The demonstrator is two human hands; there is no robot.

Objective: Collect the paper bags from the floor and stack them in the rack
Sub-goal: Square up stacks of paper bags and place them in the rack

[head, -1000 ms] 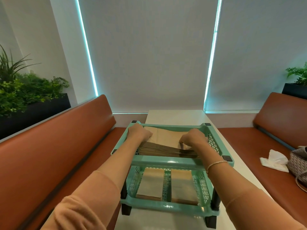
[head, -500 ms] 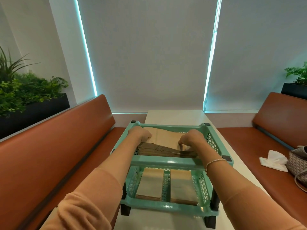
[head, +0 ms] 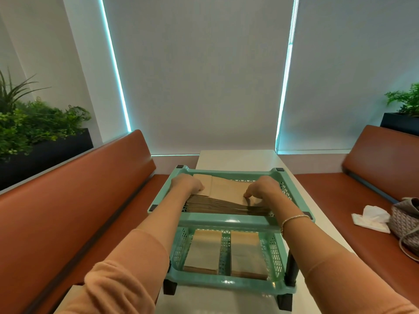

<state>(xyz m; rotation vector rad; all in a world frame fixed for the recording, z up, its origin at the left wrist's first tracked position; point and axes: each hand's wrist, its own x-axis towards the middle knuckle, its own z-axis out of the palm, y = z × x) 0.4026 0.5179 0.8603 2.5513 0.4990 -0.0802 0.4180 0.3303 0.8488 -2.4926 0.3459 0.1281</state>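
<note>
Stood on the table [head: 238,159]: a two-tier rack [head: 226,219], between a left bench [head: 74,200] and a right bench [head: 353,189]. In the top tier, a stack of paper bags [head: 224,191], left hand [head: 188,184] and right hand [head: 263,188] on its ends. In the bottom tier, two piles side by side. On the right bench, a tissue [head: 371,218] beside a handbag [head: 405,220].

A café or restaurant booth is suggested. A long white table [head: 235,158] at centre frame is flanked by brown leather-look padded benches [head: 74,200] at left and right. Black planter boxes of green foliage [head: 34,130] are set behind the seatbacks, and grey roller blinds [head: 199,71] are drawn across the upper frame.
</note>
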